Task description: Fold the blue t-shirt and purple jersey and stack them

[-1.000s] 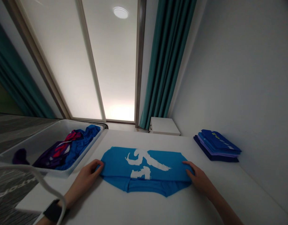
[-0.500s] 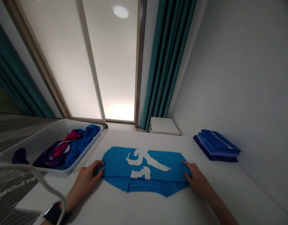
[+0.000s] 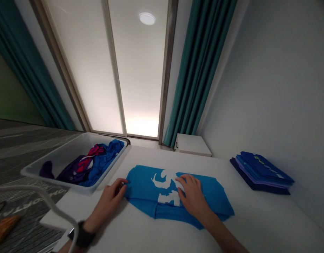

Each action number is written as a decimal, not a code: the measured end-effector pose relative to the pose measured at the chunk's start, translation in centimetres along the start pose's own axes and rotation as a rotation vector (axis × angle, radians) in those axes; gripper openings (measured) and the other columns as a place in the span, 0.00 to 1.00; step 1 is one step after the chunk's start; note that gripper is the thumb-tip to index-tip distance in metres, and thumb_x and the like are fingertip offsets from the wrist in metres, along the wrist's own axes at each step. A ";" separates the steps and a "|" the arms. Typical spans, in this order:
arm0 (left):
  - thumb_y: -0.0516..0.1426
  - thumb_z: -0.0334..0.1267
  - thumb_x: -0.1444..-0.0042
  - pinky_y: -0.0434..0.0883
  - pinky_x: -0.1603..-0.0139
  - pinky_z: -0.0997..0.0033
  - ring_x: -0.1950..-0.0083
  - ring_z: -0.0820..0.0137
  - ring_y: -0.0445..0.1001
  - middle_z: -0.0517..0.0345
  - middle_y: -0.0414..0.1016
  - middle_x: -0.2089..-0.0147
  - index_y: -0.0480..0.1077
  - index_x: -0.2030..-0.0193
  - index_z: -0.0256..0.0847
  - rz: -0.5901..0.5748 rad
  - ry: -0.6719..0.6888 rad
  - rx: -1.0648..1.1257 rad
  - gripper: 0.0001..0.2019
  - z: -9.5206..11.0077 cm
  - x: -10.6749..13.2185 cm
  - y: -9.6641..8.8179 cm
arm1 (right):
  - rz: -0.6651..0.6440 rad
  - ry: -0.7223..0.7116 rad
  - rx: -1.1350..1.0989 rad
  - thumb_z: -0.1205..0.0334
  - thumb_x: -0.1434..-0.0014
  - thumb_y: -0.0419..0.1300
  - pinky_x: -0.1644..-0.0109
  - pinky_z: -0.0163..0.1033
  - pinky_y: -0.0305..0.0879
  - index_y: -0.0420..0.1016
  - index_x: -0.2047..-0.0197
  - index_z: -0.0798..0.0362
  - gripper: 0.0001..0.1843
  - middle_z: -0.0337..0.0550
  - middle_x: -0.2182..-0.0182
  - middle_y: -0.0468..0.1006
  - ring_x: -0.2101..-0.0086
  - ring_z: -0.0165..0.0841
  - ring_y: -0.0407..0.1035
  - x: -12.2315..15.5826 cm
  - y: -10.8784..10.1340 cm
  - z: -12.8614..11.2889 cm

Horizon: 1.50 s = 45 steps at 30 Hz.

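Note:
A blue T-shirt (image 3: 141, 184) with white brush-stroke print lies folded into a wide band on the white table, its collar edge towards me. At its left edge, my left hand (image 3: 111, 199) has thumb and fingers closed on the cloth. Over the print, right of the middle, my right hand (image 3: 193, 197) rests with its fingers apart, touching the top layer and hiding part of the lettering. The shirt's right end lies free of both hands.
A translucent bin (image 3: 32, 173) holding crumpled purple, red and blue clothes (image 3: 105, 160) stands at the left. Folded blue and purple garments (image 3: 264, 172) form a stack at the table's right, near the wall. A pale cable (image 3: 50, 203) crosses the lower left. Behind the table is a white cabinet (image 3: 193, 144).
My right hand has moved left from the shirt's right edge onto the printed middle. My left hand stays at the left edge. The whole view has shifted a little.

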<state>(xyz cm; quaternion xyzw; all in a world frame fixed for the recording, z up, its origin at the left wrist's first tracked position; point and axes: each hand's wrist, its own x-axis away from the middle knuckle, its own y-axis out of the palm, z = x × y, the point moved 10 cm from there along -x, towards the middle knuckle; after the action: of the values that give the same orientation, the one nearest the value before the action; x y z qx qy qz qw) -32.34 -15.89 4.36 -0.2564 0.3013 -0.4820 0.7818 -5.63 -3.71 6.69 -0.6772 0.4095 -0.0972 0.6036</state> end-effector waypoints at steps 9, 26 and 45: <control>0.48 0.51 0.36 0.66 0.60 0.65 0.62 0.62 0.72 0.55 0.77 0.61 0.71 0.54 0.42 0.070 -0.035 0.096 0.18 -0.9 0.8 -0.7 | -0.173 -0.295 -0.074 0.57 0.39 0.58 0.49 0.48 0.59 0.69 0.56 0.50 0.10 0.44 0.58 0.75 0.56 0.41 0.67 -4.4 6.7 -15.0; 0.49 0.46 0.39 0.68 0.61 0.66 0.62 0.63 0.74 0.52 0.78 0.61 0.72 0.59 0.40 0.084 -0.041 0.091 0.14 -0.5 -1.3 -1.5 | 0.014 0.138 -0.629 0.56 0.38 0.49 0.70 0.37 0.55 0.60 0.74 0.48 0.14 0.34 0.78 0.67 0.75 0.32 0.62 -9.7 5.6 -8.5; 0.53 0.40 0.47 0.68 0.60 0.68 0.63 0.65 0.73 0.51 0.78 0.66 0.74 0.64 0.35 -0.146 0.029 0.297 0.12 -2.2 -11.0 3.3 | -0.052 -0.068 -0.654 0.60 0.38 0.51 0.65 0.35 0.58 0.63 0.70 0.50 0.08 0.36 0.73 0.69 0.69 0.32 0.65 -9.5 3.9 -10.8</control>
<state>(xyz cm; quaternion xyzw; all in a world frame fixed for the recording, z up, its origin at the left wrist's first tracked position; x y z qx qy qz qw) -35.80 -4.78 3.06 -0.1519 0.2187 -0.5804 0.7696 -20.21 -5.01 9.40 -0.8481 0.3812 0.0468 0.3650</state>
